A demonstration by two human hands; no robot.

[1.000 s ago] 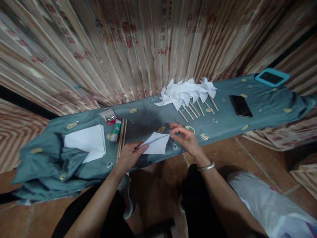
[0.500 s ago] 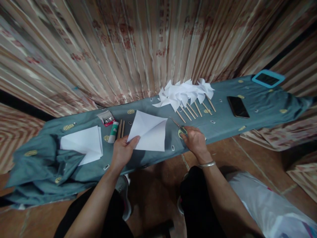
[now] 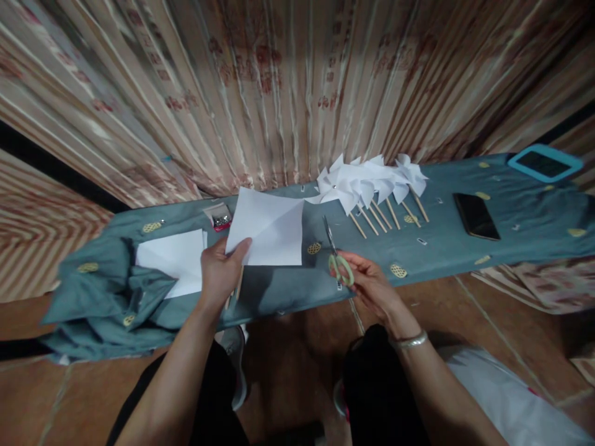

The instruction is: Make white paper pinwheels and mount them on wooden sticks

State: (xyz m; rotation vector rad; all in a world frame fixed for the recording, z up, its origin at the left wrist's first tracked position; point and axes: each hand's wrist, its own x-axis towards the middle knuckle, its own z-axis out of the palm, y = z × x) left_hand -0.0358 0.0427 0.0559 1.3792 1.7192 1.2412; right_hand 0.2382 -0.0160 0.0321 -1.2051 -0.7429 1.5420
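Observation:
Between thumb and fingers, my left hand (image 3: 222, 267) pinches the lower left corner of a white sheet of paper (image 3: 269, 229), which is raised over the cloth and shows faint diagonal creases. My right hand (image 3: 367, 282) holds a pair of scissors (image 3: 341, 266) by the pale green handles, blades pointing up and away from me, apart from the paper. Beyond the scissors lie several white paper pinwheels (image 3: 372, 179) on wooden sticks. Left of my left hand is a stack of white paper (image 3: 174, 257), partly covered by bunched cloth. Wooden sticks (image 3: 239, 285) show partly below the held sheet.
A green patterned cloth (image 3: 288, 291) covers the long narrow table. A small open box of metal pieces (image 3: 219, 218) sits behind my left hand. On the right lie a black phone (image 3: 476, 215) and a blue-framed tablet (image 3: 545, 163). A curtain (image 3: 288, 93) hangs behind.
My left hand has lifted the paper off toward the back, hiding the glue stick. The scissors have turned more upright in my right hand. The whole view has shifted left.

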